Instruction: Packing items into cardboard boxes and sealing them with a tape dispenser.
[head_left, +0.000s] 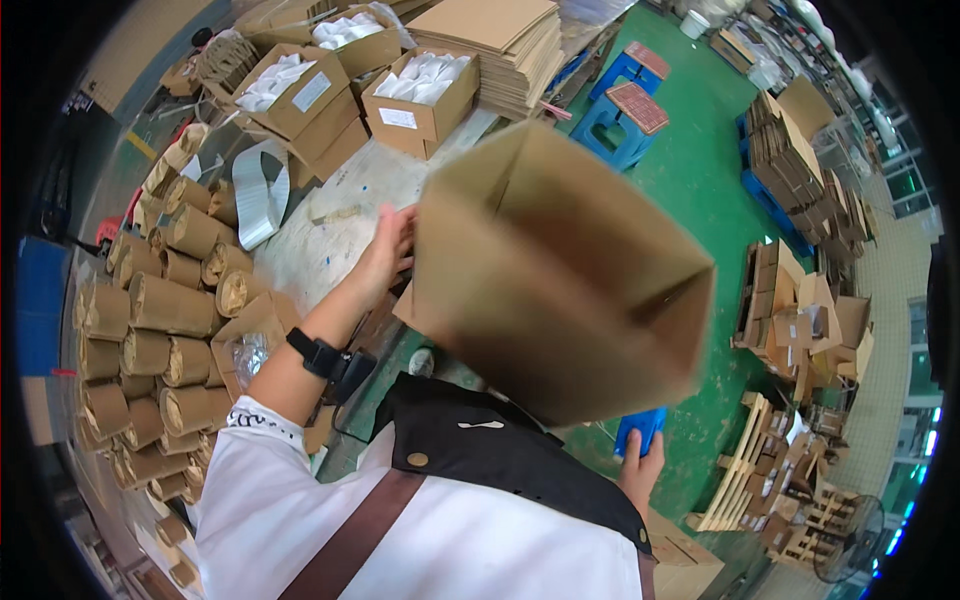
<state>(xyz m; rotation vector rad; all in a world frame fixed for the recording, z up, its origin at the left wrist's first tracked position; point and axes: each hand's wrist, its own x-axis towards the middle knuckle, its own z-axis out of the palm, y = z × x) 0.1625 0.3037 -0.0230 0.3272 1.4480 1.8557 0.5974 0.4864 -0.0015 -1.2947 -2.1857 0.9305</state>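
Observation:
A cardboard box (470, 290), blurred by motion, is tilted in front of me with its opening toward the upper right. My left hand (385, 250) is at the box's left side, its fingers curled against the cardboard and partly hidden by it. Below the box's lower right corner, my right hand (641, 468) grips a blue handheld object (642, 428). The box covers part of that object, so its kind does not show. A black strap with a small device (330, 362) is around my left wrist.
Left of me are stacked brown paper-wrapped rolls (175, 305). Boxes of white items (425, 95) stand on the worktable (325, 220), near flat cardboard sheets (480, 40). Blue stools (620, 120) are on the green floor; a wooden pallet (735, 470) and cartons line the right.

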